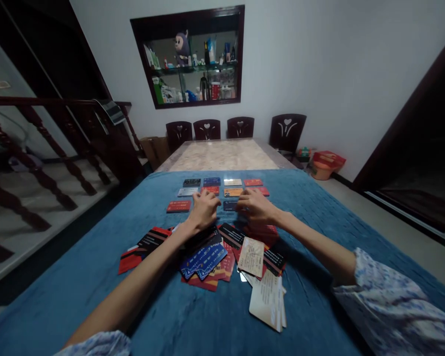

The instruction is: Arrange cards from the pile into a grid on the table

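Note:
Cards are laid out in rows on the blue cloth (152, 277). My left hand (203, 210) reaches over the front row, its fingers curled downward; whatever is under them is hidden. Just beyond it lies a red card (210, 189), and a red card stack (178, 206) sits to its left. My right hand (256, 205) is bent with fingers together at the right end of a dark blue card (229, 205); its fingertips are partly hidden. Nearer me is a loose heap with blue cards (203, 259), black cards (232, 235) and cream cards (269, 299).
Behind the cloth the marble tabletop (226, 154) shows, with several dark chairs (241, 127) beyond. A wall niche (196, 67) holds bottles and a plush toy. To the left runs a wooden railing (40, 126); a red bag (328, 160) rests on the floor at right.

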The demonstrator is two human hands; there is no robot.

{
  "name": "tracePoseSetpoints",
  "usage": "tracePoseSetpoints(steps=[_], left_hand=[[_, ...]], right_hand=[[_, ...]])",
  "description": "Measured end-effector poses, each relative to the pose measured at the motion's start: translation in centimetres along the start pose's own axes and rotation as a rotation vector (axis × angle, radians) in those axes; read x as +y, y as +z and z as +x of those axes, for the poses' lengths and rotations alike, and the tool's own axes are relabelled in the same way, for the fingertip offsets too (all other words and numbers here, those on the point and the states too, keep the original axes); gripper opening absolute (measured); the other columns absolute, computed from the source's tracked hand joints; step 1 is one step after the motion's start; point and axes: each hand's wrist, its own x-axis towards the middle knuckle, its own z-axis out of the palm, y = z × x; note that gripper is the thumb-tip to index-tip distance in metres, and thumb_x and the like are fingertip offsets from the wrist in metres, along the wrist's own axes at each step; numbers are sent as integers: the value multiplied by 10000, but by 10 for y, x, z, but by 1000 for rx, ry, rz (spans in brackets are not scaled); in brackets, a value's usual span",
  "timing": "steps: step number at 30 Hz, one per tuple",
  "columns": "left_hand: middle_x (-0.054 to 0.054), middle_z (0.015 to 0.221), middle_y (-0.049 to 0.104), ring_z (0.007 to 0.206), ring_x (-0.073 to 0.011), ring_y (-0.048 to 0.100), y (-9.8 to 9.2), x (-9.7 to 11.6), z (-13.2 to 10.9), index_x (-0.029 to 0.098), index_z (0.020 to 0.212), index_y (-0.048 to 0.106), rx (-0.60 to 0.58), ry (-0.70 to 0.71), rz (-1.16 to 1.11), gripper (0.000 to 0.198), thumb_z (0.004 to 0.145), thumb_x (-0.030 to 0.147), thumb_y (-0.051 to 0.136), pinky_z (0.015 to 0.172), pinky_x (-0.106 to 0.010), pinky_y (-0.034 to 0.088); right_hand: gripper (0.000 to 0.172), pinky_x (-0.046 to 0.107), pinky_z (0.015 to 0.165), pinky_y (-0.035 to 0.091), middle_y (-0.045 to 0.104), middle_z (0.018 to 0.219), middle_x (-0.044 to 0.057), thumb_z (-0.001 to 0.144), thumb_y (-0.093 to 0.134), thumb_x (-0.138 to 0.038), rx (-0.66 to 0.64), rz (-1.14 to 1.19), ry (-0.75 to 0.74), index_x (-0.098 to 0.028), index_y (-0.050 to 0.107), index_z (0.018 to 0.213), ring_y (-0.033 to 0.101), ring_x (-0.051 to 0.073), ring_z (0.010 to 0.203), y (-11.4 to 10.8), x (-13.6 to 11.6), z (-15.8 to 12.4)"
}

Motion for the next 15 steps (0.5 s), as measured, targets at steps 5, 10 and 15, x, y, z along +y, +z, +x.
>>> tracePoseSetpoints(steps=[5,10,15], left_hand=[[-86,1018,683,1038,-251,491,-1,20,-18,192,954,692,-18,38,-8,275,842,61,478,906,-471,280],[-99,1023,679,1069,-264,482,-5,42,-31,184,962,686,-75,60,-22,272,843,67,472,897,-477,282],[-91,999,677,1047,-259,493,-10,61,-44,189,951,682,-92,86,-55,260,856,76,469,902,-474,283]], right_hand=[[109,361,789,284,692,871,68,871,601,-228,37,56,-1,-205,706,851,486,234,951,-3,-14,-30],[152,360,775,302,692,877,65,902,599,-323,5,100,14,-221,710,877,503,236,951,-8,-22,-51],[160,383,802,306,699,944,79,912,563,-277,-55,118,-7,-230,715,931,492,251,998,-13,-29,-63]])
